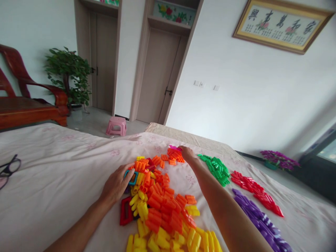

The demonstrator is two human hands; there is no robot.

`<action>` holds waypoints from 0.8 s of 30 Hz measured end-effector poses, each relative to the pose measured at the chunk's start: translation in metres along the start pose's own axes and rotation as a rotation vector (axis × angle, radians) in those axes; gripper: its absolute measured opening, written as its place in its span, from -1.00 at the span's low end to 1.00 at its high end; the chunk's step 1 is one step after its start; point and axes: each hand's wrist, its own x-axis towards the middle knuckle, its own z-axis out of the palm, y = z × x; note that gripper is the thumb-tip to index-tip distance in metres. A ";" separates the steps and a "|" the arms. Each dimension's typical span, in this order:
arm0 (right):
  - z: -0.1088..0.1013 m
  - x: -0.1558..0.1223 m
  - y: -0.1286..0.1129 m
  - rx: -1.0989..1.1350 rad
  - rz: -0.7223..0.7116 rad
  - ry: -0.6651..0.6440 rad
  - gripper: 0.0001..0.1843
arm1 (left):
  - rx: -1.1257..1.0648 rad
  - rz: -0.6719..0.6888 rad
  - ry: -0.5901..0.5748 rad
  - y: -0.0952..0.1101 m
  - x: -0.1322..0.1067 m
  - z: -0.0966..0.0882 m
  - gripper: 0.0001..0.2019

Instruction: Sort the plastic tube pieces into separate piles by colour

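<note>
My left hand (118,181) lies at the left edge of a mixed heap of plastic toy pieces, fingers stretched out and thumb across a blue square frame piece (134,178). Orange tube-like pieces (165,203) cover the heap's middle, with yellow ones (162,241) nearest me. A dark red frame piece (126,211) sits below my left hand. Farther off, my right hand (187,154) reaches down at a small orange pile (175,155), fingers bent together. Beside its fingertips is a bright pink piece (174,147). Whatever those fingers hold is hidden.
Sorted piles of green (216,169), red (256,190) and purple pieces (258,220) lie on the right of the pale cloth (78,168). Glasses (10,168) rest at the far left. Beyond the cloth's edge stand a pink stool (116,126) and a wooden chair (31,94).
</note>
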 end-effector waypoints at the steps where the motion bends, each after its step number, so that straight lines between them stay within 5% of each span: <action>1: -0.001 -0.006 -0.008 -0.003 -0.039 -0.006 -0.60 | -0.004 -0.002 0.000 0.000 0.000 -0.001 -0.55; 17: -0.029 -0.161 -0.090 0.013 -0.432 -0.041 -0.57 | 0.174 0.004 0.076 0.003 0.000 -0.001 -0.54; 21: -0.042 -0.181 -0.091 0.171 -0.451 0.006 -0.60 | 0.212 -0.022 0.108 0.004 -0.001 -0.003 -0.58; 24: -0.051 -0.174 -0.069 0.311 -0.366 0.057 -0.63 | 0.242 -0.057 0.170 0.002 -0.004 -0.007 -0.63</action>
